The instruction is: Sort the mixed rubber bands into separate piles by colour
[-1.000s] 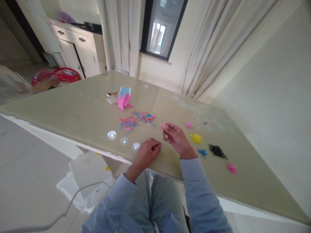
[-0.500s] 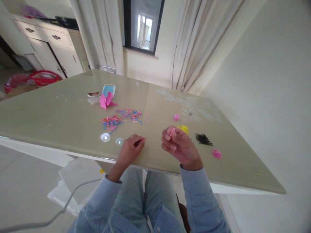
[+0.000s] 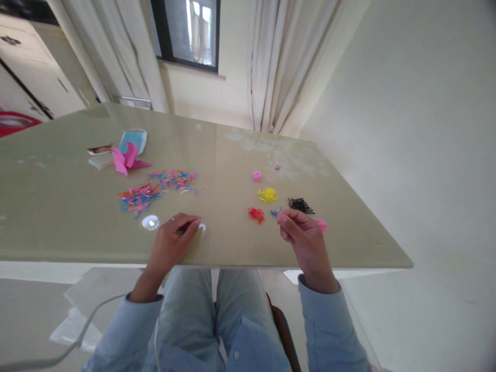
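Note:
My right hand (image 3: 302,232) is low over the right side of the table, thumb and fingers pinched together. A pink rubber band is in that pinch, mostly hidden by the fingertips. Just beyond the fingertips lie a few blue rubber bands (image 3: 274,212). Around this hand are small piles of red rubber bands (image 3: 256,215), yellow rubber bands (image 3: 267,195) and black rubber bands (image 3: 300,205). A pink clump (image 3: 321,225) shows partly behind the hand. My left hand (image 3: 174,240) rests on the table with curled fingers and thumb together; whatever they hold is hidden.
Mixed coloured rubber bands (image 3: 141,197) lie spread left of centre. Behind them are a folded pink paper piece (image 3: 128,157), a blue face mask (image 3: 133,140) and a small packet (image 3: 99,149). A pink round item (image 3: 257,176) sits farther back. The table's front edge runs before my lap.
My right hand has come down from holding the pink rubber band up to the small piles at the right. My left hand stays closed on the table. The view has shifted right.

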The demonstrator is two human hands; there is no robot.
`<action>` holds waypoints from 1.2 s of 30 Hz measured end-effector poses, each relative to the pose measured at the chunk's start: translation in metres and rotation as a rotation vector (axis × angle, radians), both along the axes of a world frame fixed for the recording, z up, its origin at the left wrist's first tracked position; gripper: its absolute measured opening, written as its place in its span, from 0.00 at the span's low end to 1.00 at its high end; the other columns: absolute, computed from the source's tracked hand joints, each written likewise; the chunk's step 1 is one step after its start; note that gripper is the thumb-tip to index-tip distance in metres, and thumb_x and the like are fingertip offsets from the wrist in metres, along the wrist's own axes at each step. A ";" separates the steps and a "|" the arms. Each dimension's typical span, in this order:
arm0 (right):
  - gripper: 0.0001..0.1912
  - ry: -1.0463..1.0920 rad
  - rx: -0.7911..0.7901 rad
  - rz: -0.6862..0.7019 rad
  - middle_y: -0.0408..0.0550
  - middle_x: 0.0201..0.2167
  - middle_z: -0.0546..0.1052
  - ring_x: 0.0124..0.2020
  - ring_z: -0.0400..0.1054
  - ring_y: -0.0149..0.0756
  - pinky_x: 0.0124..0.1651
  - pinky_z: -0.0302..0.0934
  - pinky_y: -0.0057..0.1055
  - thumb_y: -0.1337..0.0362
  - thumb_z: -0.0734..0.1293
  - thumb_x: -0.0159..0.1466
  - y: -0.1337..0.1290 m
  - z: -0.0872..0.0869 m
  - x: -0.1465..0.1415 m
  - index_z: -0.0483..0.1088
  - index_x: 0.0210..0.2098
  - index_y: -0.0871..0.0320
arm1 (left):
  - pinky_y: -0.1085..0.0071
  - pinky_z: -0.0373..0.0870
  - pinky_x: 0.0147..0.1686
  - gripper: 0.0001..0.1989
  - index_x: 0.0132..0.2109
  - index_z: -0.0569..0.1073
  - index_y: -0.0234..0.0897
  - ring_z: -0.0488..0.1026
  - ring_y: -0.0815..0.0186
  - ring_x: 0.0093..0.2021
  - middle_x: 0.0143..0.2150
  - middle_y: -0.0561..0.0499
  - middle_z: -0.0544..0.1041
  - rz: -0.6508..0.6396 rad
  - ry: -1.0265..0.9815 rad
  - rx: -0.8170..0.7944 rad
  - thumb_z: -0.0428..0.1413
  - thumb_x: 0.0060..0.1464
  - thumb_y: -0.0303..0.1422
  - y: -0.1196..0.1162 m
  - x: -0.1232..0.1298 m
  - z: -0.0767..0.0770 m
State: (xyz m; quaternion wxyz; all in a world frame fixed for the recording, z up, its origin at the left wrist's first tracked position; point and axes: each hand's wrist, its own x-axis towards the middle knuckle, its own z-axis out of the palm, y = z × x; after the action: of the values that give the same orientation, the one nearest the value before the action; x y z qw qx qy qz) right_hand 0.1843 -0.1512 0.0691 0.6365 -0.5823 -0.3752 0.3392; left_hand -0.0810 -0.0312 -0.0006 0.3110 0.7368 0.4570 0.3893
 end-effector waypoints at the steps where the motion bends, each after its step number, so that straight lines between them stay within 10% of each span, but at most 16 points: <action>1: 0.12 -0.087 -0.007 -0.066 0.39 0.20 0.69 0.20 0.55 0.26 0.22 0.49 0.25 0.55 0.74 0.57 -0.005 -0.004 0.007 0.76 0.32 0.56 | 0.69 0.72 0.39 0.15 0.36 0.79 0.39 0.76 0.63 0.37 0.36 0.49 0.81 0.002 0.004 -0.003 0.54 0.56 0.45 0.000 0.000 0.000; 13: 0.17 -0.814 -0.191 -0.650 0.50 0.31 0.79 0.26 0.67 0.34 0.36 0.64 0.32 0.51 0.67 0.61 -0.055 -0.060 0.106 0.78 0.36 0.59 | 0.69 0.72 0.40 0.13 0.36 0.78 0.44 0.76 0.62 0.37 0.37 0.52 0.81 0.030 0.061 -0.005 0.55 0.55 0.46 0.000 0.000 0.001; 36: 0.14 -0.786 -0.180 -0.664 0.47 0.29 0.76 0.24 0.62 0.31 0.32 0.60 0.30 0.55 0.67 0.59 -0.060 -0.076 0.124 0.77 0.35 0.60 | 0.68 0.72 0.43 0.16 0.37 0.78 0.40 0.77 0.61 0.40 0.38 0.50 0.81 0.046 0.211 0.058 0.53 0.55 0.46 -0.001 0.002 0.001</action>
State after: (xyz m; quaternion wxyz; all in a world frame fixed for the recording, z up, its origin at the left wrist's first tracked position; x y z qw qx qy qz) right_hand 0.3080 -0.2110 -0.0068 0.4681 -0.8058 -0.3502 -0.0944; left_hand -0.0786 -0.0319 0.0002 0.2306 0.7716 0.4927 0.3297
